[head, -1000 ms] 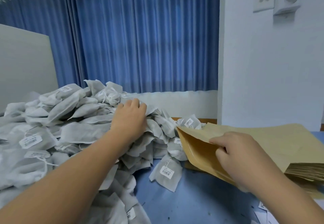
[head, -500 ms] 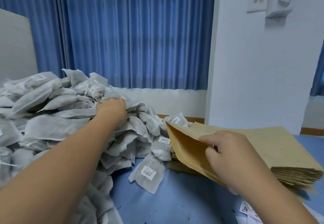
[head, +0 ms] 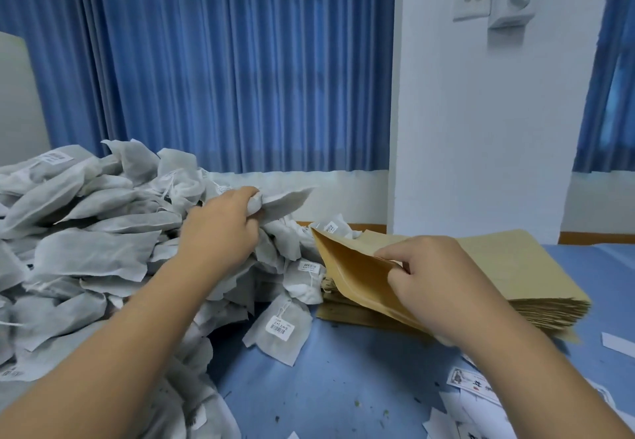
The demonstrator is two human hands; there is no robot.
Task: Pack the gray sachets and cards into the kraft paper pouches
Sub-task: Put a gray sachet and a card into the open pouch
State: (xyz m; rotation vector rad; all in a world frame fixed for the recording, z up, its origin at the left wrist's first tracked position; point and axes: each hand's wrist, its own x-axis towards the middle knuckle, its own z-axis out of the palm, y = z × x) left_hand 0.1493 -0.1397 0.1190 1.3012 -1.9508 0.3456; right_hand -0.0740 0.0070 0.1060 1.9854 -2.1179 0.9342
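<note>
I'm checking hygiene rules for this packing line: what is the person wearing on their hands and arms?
Nothing that shows. The left hand and right hand are bare, with no gloves, and no ring is visible on either. The left forearm and right forearm are uncovered up to the frame's edge: no sleeve, watch, bracelet or wristband in view.
</note>
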